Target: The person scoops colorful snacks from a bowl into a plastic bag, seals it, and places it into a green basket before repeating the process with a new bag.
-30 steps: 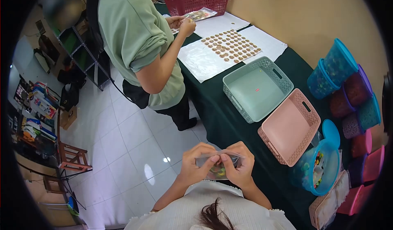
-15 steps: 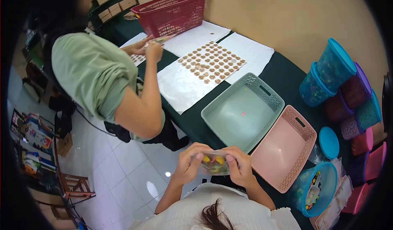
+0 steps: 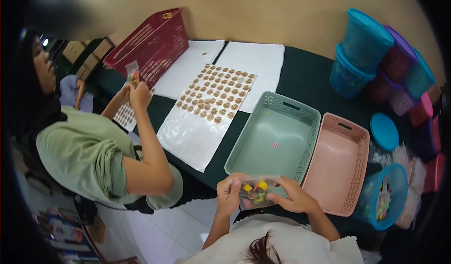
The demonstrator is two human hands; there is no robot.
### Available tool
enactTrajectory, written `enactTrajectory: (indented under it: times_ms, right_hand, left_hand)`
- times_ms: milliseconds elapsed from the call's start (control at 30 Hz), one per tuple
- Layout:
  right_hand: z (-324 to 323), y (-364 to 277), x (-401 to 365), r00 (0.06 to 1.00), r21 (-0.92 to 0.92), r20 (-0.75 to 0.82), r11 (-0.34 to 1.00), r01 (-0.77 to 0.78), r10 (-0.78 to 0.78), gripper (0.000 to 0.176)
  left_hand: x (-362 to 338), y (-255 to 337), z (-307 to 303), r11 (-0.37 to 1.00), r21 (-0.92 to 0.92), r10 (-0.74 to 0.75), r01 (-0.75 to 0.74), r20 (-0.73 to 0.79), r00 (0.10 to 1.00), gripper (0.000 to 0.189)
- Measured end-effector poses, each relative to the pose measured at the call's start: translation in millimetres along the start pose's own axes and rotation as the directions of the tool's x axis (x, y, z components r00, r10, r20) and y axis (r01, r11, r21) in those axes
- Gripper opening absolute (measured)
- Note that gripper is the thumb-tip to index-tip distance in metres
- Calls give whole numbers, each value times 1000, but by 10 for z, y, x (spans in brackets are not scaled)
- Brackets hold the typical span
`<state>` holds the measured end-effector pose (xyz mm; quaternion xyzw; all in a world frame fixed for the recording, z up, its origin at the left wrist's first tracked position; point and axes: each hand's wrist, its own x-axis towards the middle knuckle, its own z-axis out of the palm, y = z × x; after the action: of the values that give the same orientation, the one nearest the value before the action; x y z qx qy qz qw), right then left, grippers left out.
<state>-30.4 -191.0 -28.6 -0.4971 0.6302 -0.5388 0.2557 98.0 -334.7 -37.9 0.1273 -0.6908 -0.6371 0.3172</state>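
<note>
A clear plastic bag (image 3: 256,193) with small yellow, green and pink pieces inside is stretched between my two hands, in front of my body. My left hand (image 3: 229,194) pinches its left side, thumb on the front. On the bag's right side, my right hand (image 3: 295,196) grips with the thumb pressed near the lower right. Just beyond my hands lies the green tray (image 3: 258,144), with a small red strip and a yellow speck in it. A pink tray (image 3: 336,170) stands beside it on the right.
A blue tub (image 3: 397,203) with colourful pieces and a scoop stands at right, near a blue lid (image 3: 384,131) and stacked tubs (image 3: 359,52). Round brown pieces (image 3: 218,92) lie in rows on white sheets. At left, a co-worker (image 3: 94,156) holds a small bag by a red basket (image 3: 150,48).
My view has turned. The bag now lies flatter, showing more of its contents, and my right thumb has shifted on it. The co-worker's hands now hold a bag upright.
</note>
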Motion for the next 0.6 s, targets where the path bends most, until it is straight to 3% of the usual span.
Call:
enactTrajectory:
  times_ms: [33, 67, 133, 167, 333, 400, 533, 600]
  right_hand:
    - [32, 6, 4, 992, -56, 103, 996, -70, 76, 43]
    - [99, 9, 22, 994, -54, 71, 995, -79, 83, 43]
    - [199, 24, 71, 968, 15, 83, 971, -240, 238, 50]
    - [267, 99, 99, 981, 3, 46, 982, -189, 189, 48]
    - [332, 233, 250, 949, 95, -185, 966, -242, 256, 42]
    - [304, 356, 318, 840, 439, -369, 871, -220, 398, 37]
    - [201, 536, 573, 726, 524, -395, 787, -326, 563, 35]
    - [189, 612, 717, 626, 600, -290, 648, -470, 723, 35]
  left_hand:
    - [95, -8, -22, 1000, -8, 4, -4, -26, 1000, 29]
    - [179, -16, -62, 1000, -18, 12, -13, -55, 998, 31]
    - [316, -129, -192, 992, -125, 16, -11, 40, 999, 30]
    - [396, -113, -211, 987, -161, -6, 16, 60, 998, 30]
    - [636, -180, -262, 969, -218, -102, 112, 58, 993, 48]
    - [668, -236, -312, 978, -151, -139, 146, 55, 989, 49]
    - [687, -386, -410, 965, -161, -191, 206, 105, 976, 43]
    - [709, -397, -430, 961, -161, -201, 226, 155, 967, 42]
